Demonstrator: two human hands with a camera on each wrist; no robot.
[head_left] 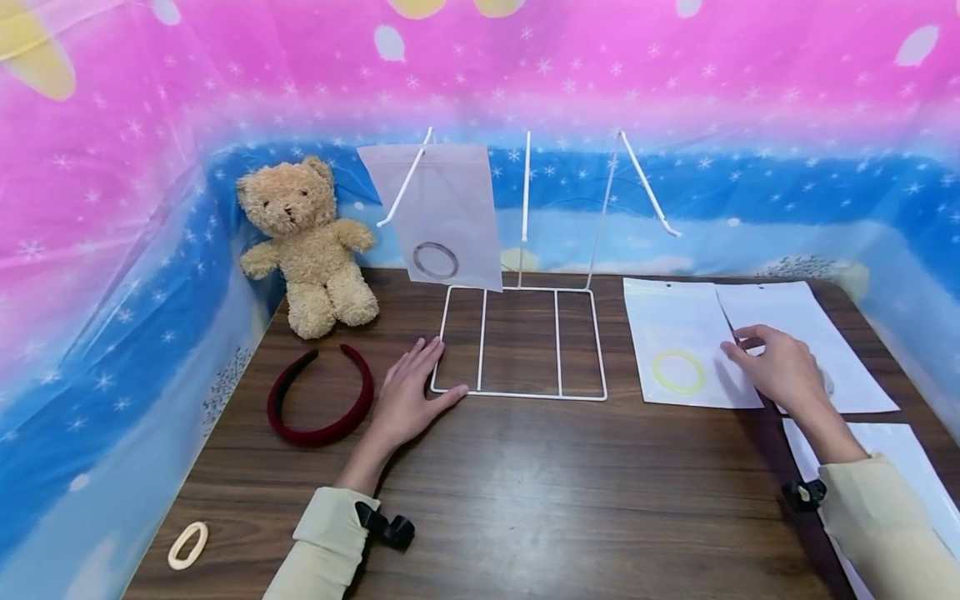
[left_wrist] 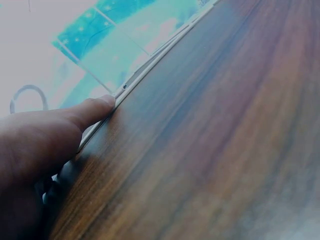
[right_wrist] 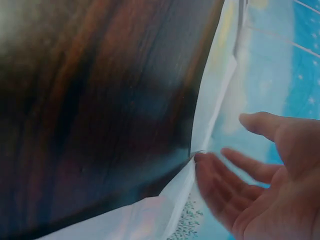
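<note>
My left hand point(head_left: 408, 396) lies on the table with fingers straight, its fingers and thumb touching the front left corner of a white wire rack point(head_left: 525, 394). In the left wrist view the thumb point(left_wrist: 97, 110) presses on the rack's base wire. A flat white bag point(head_left: 461, 200) with a grey ring shape hangs from the rack's left arm. On the right, my right hand point(head_left: 787, 371) is over two flat white bags; a yellow ring point(head_left: 678, 372) shows on the left bag point(head_left: 667, 317). Its fingertips touch the edge of the right bag point(head_left: 847, 367), thumb apart from the fingers in the right wrist view.
A tan teddy bear point(head_left: 311, 246) sits at the back left against the patterned cloth. Before it lies a dark red headband point(head_left: 322, 433). A small cream ring point(head_left: 187, 546) is near the front left, and another white sheet point(head_left: 877, 458) lies under the right forearm.
</note>
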